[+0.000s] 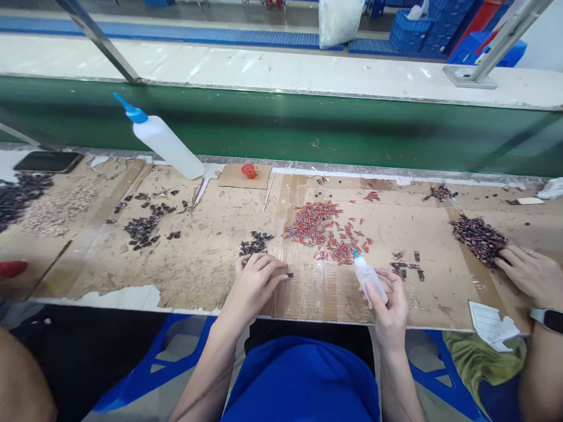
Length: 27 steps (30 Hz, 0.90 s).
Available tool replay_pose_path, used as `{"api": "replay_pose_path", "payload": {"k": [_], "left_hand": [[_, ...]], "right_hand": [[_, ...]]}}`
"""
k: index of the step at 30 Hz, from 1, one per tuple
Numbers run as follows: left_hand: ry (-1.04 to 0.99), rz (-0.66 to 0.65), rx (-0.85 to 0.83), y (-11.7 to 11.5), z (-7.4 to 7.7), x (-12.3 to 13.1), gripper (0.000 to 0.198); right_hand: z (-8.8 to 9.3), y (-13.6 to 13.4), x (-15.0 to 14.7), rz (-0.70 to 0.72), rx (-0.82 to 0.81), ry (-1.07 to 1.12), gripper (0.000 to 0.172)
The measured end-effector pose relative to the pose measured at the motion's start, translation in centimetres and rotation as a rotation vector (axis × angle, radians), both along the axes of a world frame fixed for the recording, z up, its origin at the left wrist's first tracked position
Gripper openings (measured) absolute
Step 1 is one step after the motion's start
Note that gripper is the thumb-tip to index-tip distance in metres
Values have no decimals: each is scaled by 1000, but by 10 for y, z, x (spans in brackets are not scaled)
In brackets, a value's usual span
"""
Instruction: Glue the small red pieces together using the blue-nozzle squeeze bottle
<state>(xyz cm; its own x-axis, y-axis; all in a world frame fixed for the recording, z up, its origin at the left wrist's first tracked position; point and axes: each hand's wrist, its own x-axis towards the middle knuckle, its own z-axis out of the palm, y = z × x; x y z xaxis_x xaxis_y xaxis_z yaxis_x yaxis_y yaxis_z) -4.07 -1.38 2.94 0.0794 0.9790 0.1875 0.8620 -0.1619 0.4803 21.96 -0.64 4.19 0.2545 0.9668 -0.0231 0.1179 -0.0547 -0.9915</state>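
My left hand point(257, 281) rests on the cardboard-covered bench with its fingers curled, pinching a small dark part point(289, 274) at the fingertips, just below a little heap of dark parts point(256, 242). My right hand point(389, 305) is wrapped round a small white squeeze bottle point(369, 280) with a blue tip, its nozzle pointing up and left toward a spread of red parts point(325, 228). A few dark parts point(405, 266) lie right of the bottle.
A large white squeeze bottle point(165, 140) leans at the back left by a red cap point(249, 170) and a green conveyor belt point(308, 126). Another person's hand point(530, 272) touches a dark pile point(478, 235) at the right. More dark parts point(143, 225) lie at the left.
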Motion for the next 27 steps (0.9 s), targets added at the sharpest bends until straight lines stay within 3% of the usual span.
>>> {"api": "replay_pose_path", "payload": {"k": [4, 7, 11, 16, 27], "left_hand": [[-42, -44, 25, -4, -4, 4, 9], [-96, -41, 9, 0, -9, 14, 11], [-195, -32, -50, 3, -12, 31, 5], [-247, -3, -81, -2, -12, 36, 33], [-325, 47, -90, -2, -19, 31, 22]], "right_hand": [[-6, 10, -11, -72, -70, 295, 35], [-10, 13, -21, -78, -104, 383, 36], [-12, 12, -35, 2, -90, 273, 35], [-12, 13, -42, 44, 36, 49, 29], [-12, 15, -44, 154, -25, -72, 29]]}}
